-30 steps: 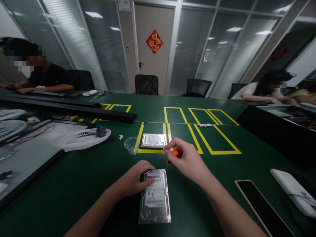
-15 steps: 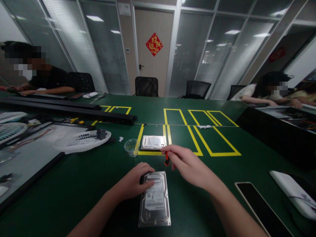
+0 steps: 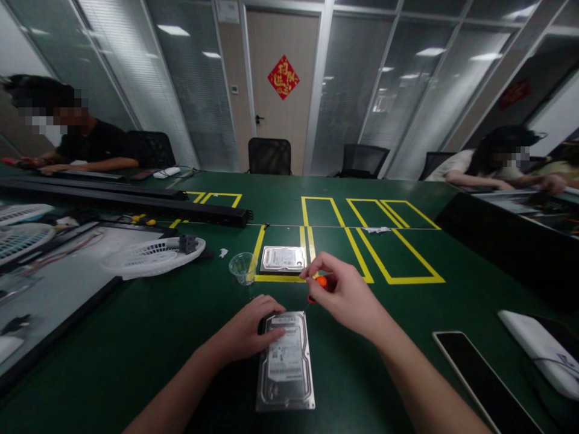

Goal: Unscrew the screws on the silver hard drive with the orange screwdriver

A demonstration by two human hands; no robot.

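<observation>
A silver hard drive (image 3: 286,367) with a white label lies on the green table near its front edge. My left hand (image 3: 253,331) grips its upper left side, thumb on the label. My right hand (image 3: 337,289) is closed on an orange and black screwdriver (image 3: 321,281), whose thin shaft points down at the drive's upper right corner. The exact contact of the tip is too small to tell. Beyond my hands lies a second hard drive (image 3: 283,258), with a clear plastic cup (image 3: 243,267) to its left.
A phone (image 3: 482,377) and a white device (image 3: 538,349) lie at the right. White oval grilles (image 3: 156,256), a grey panel (image 3: 85,283) and long black bars (image 3: 136,204) fill the left. People sit at the far left and far right.
My right hand has turned and shifted slightly right, and the screwdriver has tilted, showing more of its orange end. My left hand keeps its hold on the near drive.
</observation>
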